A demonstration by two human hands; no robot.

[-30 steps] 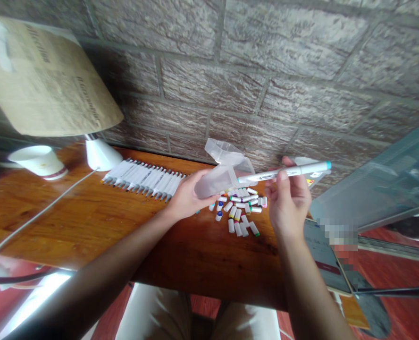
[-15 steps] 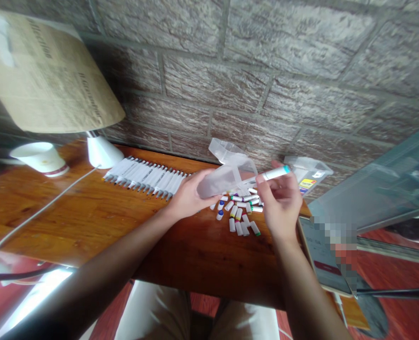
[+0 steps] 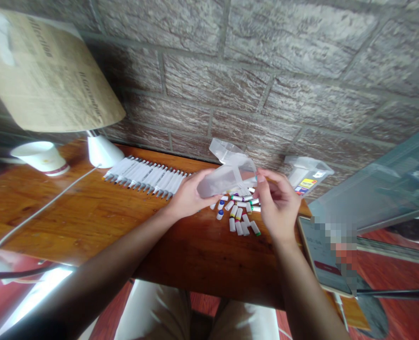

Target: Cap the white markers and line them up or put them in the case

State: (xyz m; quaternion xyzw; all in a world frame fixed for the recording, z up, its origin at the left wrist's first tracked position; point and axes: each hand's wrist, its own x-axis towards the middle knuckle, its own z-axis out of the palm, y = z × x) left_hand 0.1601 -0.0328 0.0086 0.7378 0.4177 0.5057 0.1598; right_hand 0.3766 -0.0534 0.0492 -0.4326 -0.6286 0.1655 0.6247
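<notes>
one translucent box (image 3: 216, 183) is in our left hand (image 3: 186, 196), which grips its sides above the desk (image 3: 213, 257) and the loose caps (image 3: 232, 225). it looks light, stiff and slippery, so we judge the side walls the best hold. its long axis runs roughly left to right, open end toward our right hand (image 3: 278, 205); whether that hand grasps anything, we cannot tell.

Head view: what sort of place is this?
Likely an indoor desk space, home or café unclear: a shaded lamp and a row of markers on a wooden table.
</notes>
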